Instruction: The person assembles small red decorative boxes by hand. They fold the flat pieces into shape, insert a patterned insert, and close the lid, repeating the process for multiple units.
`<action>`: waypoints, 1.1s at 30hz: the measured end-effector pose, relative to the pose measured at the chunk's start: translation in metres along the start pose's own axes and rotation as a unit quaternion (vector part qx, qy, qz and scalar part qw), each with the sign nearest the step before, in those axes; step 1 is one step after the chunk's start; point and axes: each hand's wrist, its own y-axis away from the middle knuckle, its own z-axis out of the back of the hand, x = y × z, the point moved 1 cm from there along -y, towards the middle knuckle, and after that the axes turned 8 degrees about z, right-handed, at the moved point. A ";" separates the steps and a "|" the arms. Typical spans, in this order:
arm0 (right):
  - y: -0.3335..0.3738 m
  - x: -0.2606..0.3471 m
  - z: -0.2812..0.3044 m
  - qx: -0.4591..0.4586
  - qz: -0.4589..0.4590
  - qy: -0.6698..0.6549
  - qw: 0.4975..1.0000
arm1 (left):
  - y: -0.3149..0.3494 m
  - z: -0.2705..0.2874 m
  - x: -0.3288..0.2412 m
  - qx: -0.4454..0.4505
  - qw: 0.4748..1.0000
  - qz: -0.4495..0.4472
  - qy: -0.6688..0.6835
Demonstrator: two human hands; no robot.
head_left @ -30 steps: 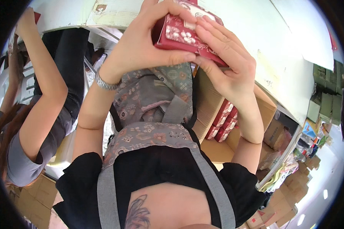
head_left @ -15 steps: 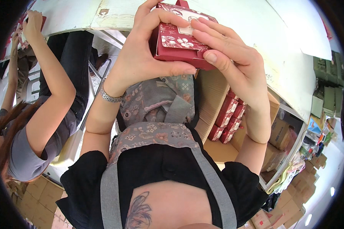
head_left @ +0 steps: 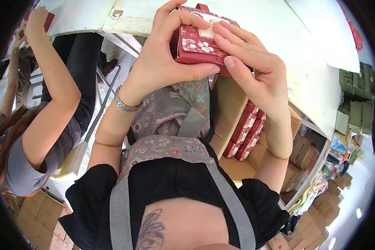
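Observation:
Both my hands hold a small dark red gift box (head_left: pixel 202 43) with white flower print, a pale label and a red ribbon or handle at its far side. My left hand (head_left: pixel 164 50) wraps round its left side, thumb along the near lower edge. The fingers of my right hand (head_left: pixel 254 58) lie across the top, and the thumb presses by the near right corner. The box is raised near the edge of the white table (head_left: pixel 125 16). Below my right forearm, an open cardboard carton (head_left: pixel 227 112) contains several similar red boxes (head_left: pixel 243 131).
At the left a co-worker (head_left: pixel 50 125) in a grey sleeve handles a red item at the table. A metal-legged chair (head_left: pixel 100 100) stands between us. To the right are a shelf (head_left: pixel 304 154) under the table, stacked green boxes (head_left: pixel 356 100) and brown cartons (head_left: pixel 316 212).
The box and both hands have shifted slightly to the right, with much the same grip. The co-worker's raised hand has moved a little.

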 end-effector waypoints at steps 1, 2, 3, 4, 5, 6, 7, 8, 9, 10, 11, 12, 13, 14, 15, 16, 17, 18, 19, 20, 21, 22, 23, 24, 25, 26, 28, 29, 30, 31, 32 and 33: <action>0.000 0.000 -0.001 -0.002 -0.001 0.004 1.000 | 0.000 -0.002 0.005 -0.009 1.000 -0.019 0.012; 0.000 0.000 -0.002 -0.008 -0.003 0.001 1.000 | -0.002 -0.003 0.007 -0.009 0.999 -0.030 0.014; 0.001 0.000 -0.003 -0.015 -0.005 -0.003 1.000 | -0.003 -0.003 0.010 -0.008 0.999 -0.042 0.017; 0.001 0.000 -0.003 -0.023 -0.007 -0.007 1.000 | -0.005 -0.002 0.011 0.001 0.999 -0.045 0.009; 0.001 0.000 -0.002 -0.016 -0.007 0.000 1.000 | -0.005 -0.003 0.011 0.003 0.999 -0.047 0.010; 0.000 0.000 0.000 -0.009 -0.007 0.007 1.000 | -0.006 -0.003 0.012 0.006 0.999 -0.051 0.011; 0.000 0.001 0.000 -0.003 -0.007 0.013 1.000 | -0.005 -0.005 0.013 0.002 0.998 -0.053 0.021; -0.001 0.001 0.001 -0.003 -0.008 0.017 1.000 | -0.006 -0.007 0.013 -0.002 0.998 -0.054 0.031; -0.002 0.002 0.001 -0.003 -0.009 0.020 1.000 | -0.005 -0.008 0.010 -0.005 0.999 -0.040 0.032; -0.002 0.003 0.002 -0.003 -0.010 0.025 1.000 | -0.005 -0.009 0.004 -0.006 0.999 -0.025 0.034; -0.002 0.003 0.001 -0.007 -0.011 0.026 1.000 | -0.005 -0.010 0.001 -0.008 0.999 -0.011 0.035; -0.001 0.003 0.000 -0.010 -0.011 0.027 1.000 | -0.005 -0.009 0.002 -0.002 0.999 0.009 0.041; -0.001 0.003 0.000 -0.012 -0.011 0.029 0.999 | -0.005 -0.008 0.003 0.004 0.998 0.028 0.048; 0.000 0.004 0.001 -0.011 -0.011 0.030 0.999 | -0.005 -0.007 0.005 0.009 0.997 0.047 0.055; 0.001 0.005 0.001 -0.009 -0.012 0.031 0.999 | -0.006 -0.010 0.008 0.003 0.998 0.020 0.060; 0.003 0.005 0.001 -0.008 -0.011 0.031 0.999 | -0.006 -0.014 0.013 -0.004 0.998 -0.006 0.063; 0.003 0.004 0.001 -0.006 -0.014 0.027 1.000 | -0.006 -0.016 0.016 -0.011 0.997 -0.032 0.066; 0.003 0.004 0.000 -0.004 -0.018 0.022 1.000 | -0.006 -0.016 0.019 -0.015 0.998 -0.024 0.062; 0.004 0.003 0.000 -0.003 -0.022 0.019 1.000 | -0.006 -0.017 0.021 -0.019 0.998 -0.017 0.058; 0.005 0.002 0.000 -0.008 -0.029 0.001 1.000 | -0.007 -0.017 0.021 -0.022 0.998 -0.010 0.054; 0.005 0.000 0.000 -0.012 -0.035 -0.017 0.999 | -0.007 -0.017 0.021 -0.024 0.998 -0.010 0.049; 0.006 0.000 0.001 -0.018 -0.043 -0.033 0.998 | -0.007 -0.017 0.019 -0.025 0.999 -0.012 0.044; 0.007 0.000 0.001 -0.020 -0.048 -0.037 0.998 | -0.007 -0.017 0.018 -0.026 0.999 -0.014 0.040; 0.007 0.001 0.002 -0.022 -0.053 -0.041 0.998 | -0.007 -0.017 0.018 -0.028 0.999 -0.026 0.028; 0.007 0.000 0.002 -0.023 -0.058 -0.046 0.997 | -0.007 -0.017 0.019 -0.030 0.999 -0.035 0.016; 0.007 -0.001 0.002 -0.023 -0.060 -0.053 0.997 | -0.008 -0.017 0.019 -0.033 0.998 -0.044 0.004; 0.008 -0.002 0.002 -0.023 -0.063 -0.065 0.996 | -0.007 -0.017 0.017 -0.033 0.999 -0.040 -0.004; 0.008 -0.003 0.002 -0.024 -0.067 -0.071 0.995 | -0.007 -0.018 0.015 -0.033 0.999 -0.038 -0.009; 0.009 -0.003 0.001 -0.026 -0.070 -0.077 0.994 | -0.007 -0.018 0.014 -0.032 0.999 -0.030 -0.003; 0.009 -0.004 0.001 -0.028 -0.074 -0.083 0.993 | -0.006 -0.019 0.014 -0.031 0.999 -0.022 0.002; 0.010 -0.004 0.000 -0.028 -0.075 -0.084 0.993 | -0.006 -0.019 0.013 -0.030 0.999 -0.013 0.008; 0.010 -0.004 0.000 -0.029 -0.076 -0.086 0.993 | -0.006 -0.019 0.014 -0.030 0.999 -0.012 0.008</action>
